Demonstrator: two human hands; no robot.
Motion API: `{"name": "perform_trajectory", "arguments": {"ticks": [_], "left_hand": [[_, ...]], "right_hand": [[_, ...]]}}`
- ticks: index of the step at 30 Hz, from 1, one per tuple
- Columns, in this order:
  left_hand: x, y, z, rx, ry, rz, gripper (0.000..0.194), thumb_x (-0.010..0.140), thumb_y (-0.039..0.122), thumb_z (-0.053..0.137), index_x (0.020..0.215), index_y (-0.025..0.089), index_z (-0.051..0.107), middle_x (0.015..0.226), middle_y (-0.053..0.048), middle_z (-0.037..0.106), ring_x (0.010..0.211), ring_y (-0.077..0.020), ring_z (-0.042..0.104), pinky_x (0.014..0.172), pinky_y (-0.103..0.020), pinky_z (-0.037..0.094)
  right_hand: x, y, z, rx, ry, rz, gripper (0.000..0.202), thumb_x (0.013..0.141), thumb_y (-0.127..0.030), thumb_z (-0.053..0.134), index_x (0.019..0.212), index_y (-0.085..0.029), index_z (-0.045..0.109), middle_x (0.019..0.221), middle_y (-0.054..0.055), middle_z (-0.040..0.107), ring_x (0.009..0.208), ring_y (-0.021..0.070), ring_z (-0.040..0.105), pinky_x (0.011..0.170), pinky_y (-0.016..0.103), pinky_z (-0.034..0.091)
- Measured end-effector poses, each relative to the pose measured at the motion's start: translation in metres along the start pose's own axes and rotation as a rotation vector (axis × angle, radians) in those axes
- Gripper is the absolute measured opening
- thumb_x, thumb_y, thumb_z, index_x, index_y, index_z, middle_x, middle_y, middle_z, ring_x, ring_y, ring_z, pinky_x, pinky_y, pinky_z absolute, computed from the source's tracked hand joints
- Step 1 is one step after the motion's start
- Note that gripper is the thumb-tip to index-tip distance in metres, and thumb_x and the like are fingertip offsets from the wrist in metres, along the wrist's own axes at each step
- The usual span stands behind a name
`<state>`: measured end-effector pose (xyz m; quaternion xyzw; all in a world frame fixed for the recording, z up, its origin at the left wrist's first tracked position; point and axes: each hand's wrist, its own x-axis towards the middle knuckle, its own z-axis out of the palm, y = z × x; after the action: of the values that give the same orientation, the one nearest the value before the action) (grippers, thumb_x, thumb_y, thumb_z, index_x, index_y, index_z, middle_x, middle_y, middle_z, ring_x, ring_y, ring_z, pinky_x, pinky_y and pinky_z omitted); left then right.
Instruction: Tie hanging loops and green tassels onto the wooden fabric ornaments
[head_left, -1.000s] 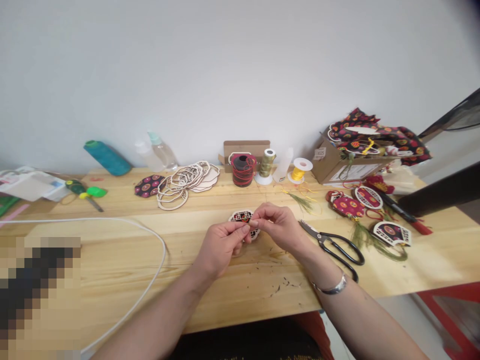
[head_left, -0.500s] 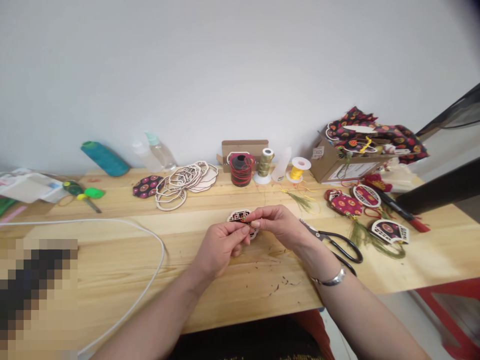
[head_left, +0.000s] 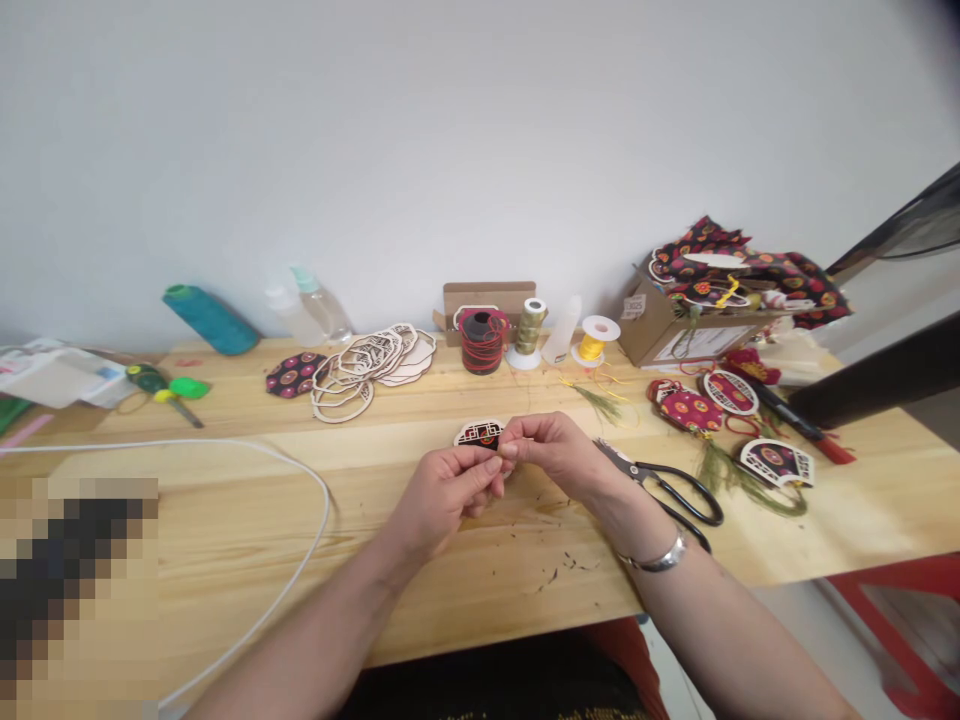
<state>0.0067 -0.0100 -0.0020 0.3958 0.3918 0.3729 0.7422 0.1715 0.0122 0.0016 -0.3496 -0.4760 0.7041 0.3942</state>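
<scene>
**L hand & R hand pinching tog. by fretwork ornament, just nearer than red-black spool**

L thumb & forefinger are pressing tog.; R thumb & forefinger doing same, both pairs' tips meeting approx. in front of spool. Can't tell what they're pinching: too small. Other L fingers are curling in; other R fingers mostly hidden. Ornament (pale openwork edge, dark fabric w/ a bit of red) is sitting betw. spool & hands, partly hidden by them; can't tell if it's resting on table or being held. R wrist is wearing a silver bangle.

Scissors, black handles, are lying to R of spool & nearer, just beside R forearm. Dark scraps are lying nearer than spool, slightly R.

Immed. R of spool, in order: olive thread cone, white bottle, yellow thread reel are standing; cardboard box w/ patterned fabric is sitting farther R. L of spool: wooden frames are lying in a pile, then patterned piece; teal thread cone is lying farthest L of these.
</scene>
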Motion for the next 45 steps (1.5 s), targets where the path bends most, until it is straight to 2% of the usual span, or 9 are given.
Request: {"name": "perform_trajectory", "arguments": {"ticks": [20,24,26,28,32,37,40,42,45], "left_hand": [[0.000,-0.002,0.002,-0.022,0.054,0.022,0.019,0.065,0.030,0.075,0.073,0.013,0.070,0.054,0.000,0.058,0.040,-0.0017,0.034,0.041,-0.019,0.021],[-0.002,0.000,0.000,0.139,0.096,0.157,0.014,0.071,0.029,0.070,0.076,0.016,0.073,0.065,-0.004,0.065,0.047,-0.0058,0.044,0.044,-0.020,0.032],[-0.003,0.002,0.000,0.244,0.120,0.311,0.010,0.073,0.026,0.068,0.077,0.019,0.075,0.084,-0.007,0.068,0.069,-0.0120,0.056,0.060,-0.024,0.044],[-0.003,0.003,-0.001,0.331,0.145,0.470,0.009,0.073,0.023,0.069,0.078,0.022,0.076,0.103,-0.008,0.064,0.094,-0.0178,0.056,0.082,-0.030,0.045],[-0.002,0.001,-0.005,0.427,0.228,0.580,0.008,0.072,0.024,0.070,0.077,0.025,0.076,0.125,-0.007,0.053,0.112,-0.0218,0.046,0.099,-0.038,0.035],[0.002,-0.006,-0.008,0.191,0.223,0.519,0.011,0.073,0.023,0.069,0.080,0.030,0.075,0.149,0.002,0.030,0.132,-0.0255,0.028,0.107,-0.044,0.027],[0.003,-0.006,-0.006,0.072,0.218,0.475,0.012,0.072,0.022,0.070,0.079,0.030,0.075,0.150,0.004,0.027,0.136,-0.0253,0.022,0.108,-0.044,0.023],[0.003,-0.004,-0.004,0.016,0.218,0.446,0.011,0.071,0.021,0.071,0.077,0.030,0.075,0.151,0.004,0.027,0.136,-0.0257,0.021,0.108,-0.044,0.024],[0.002,-0.001,-0.004,-0.057,0.218,0.414,0.011,0.068,0.021,0.073,0.076,0.028,0.076,0.150,0.003,0.029,0.135,-0.0262,0.024,0.106,-0.041,0.028]], "right_hand": [[-0.001,-0.001,0.004,-0.094,0.110,-0.095,0.019,0.071,-0.031,0.070,0.065,-0.014,0.064,0.058,-0.002,0.060,0.054,0.0084,0.051,0.056,0.023,0.039],[0.000,0.000,0.003,-0.152,0.205,-0.202,0.014,0.076,-0.030,0.066,0.071,-0.017,0.068,0.065,-0.001,0.065,0.062,0.0102,0.056,0.062,0.025,0.044],[0.001,0.002,0.002,-0.208,0.270,-0.280,0.012,0.078,-0.029,0.064,0.077,-0.020,0.071,0.076,0.001,0.069,0.074,0.0123,0.060,0.072,0.027,0.047],[0.001,0.002,0.001,-0.238,0.286,-0.316,0.013,0.079,-0.028,0.062,0.085,-0.022,0.072,0.087,0.001,0.071,0.085,0.0143,0.062,0.081,0.030,0.047],[-0.002,0.001,0.004,-0.230,0.181,-0.313,0.020,0.084,-0.027,0.057,0.100,-0.026,0.069,0.104,0.002,0.070,0.099,0.0155,0.062,0.091,0.035,0.046],[-0.008,-0.002,0.011,-0.214,-0.079,-0.310,0.031,0.089,-0.028,0.051,0.119,-0.031,0.059,0.124,0.001,0.060,0.116,0.0152,0.054,0.102,0.037,0.039],[-0.008,0.000,0.012,-0.219,-0.127,-0.295,0.032,0.088,-0.030,0.053,0.120,-0.032,0.058,0.130,0.001,0.055,0.121,0.0155,0.049,0.105,0.038,0.035],[-0.007,0.002,0.012,-0.196,-0.135,-0.283,0.031,0.088,-0.032,0.053,0.119,-0.030,0.059,0.121,0.002,0.062,0.113,0.0152,0.055,0.102,0.037,0.038],[-0.006,0.002,0.012,-0.147,-0.179,-0.258,0.031,0.089,-0.033,0.051,0.117,-0.024,0.061,0.087,0.002,0.070,0.082,0.0124,0.062,0.085,0.033,0.047]]}}
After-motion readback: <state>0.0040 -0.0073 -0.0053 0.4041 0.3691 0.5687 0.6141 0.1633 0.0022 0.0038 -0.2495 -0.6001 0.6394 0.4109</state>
